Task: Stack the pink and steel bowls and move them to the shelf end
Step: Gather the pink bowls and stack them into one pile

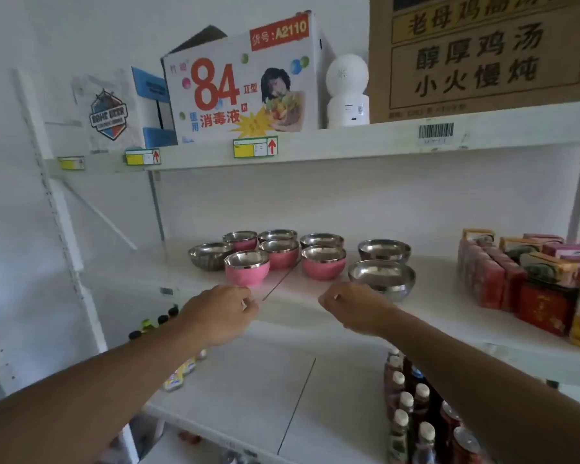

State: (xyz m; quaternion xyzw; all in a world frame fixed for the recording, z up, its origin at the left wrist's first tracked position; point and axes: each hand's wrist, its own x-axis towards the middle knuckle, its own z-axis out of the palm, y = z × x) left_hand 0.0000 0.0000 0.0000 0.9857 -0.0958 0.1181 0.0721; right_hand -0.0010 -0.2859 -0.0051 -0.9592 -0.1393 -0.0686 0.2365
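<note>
Several bowls stand on the middle shelf (302, 306). The nearest pink bowl (246, 267) sits front left, another pink bowl (323, 262) right of it, a third (279, 252) behind and a fourth (241, 240) further back. Steel bowls stand at the left (208, 256), at the back (321, 241) and at the right (384, 250), with the biggest (381, 277) front right. My left hand (220, 313) hovers just before the front pink bowl, fingers loosely curled, holding nothing. My right hand (352, 308) hangs the same way beside the big steel bowl.
Red and orange cartons (529, 276) fill the right of the middle shelf. Its left end (131, 272) is bare. Boxes and a white round device (347, 92) stand on the shelf above. Bottles (412, 413) stand on the lower shelf.
</note>
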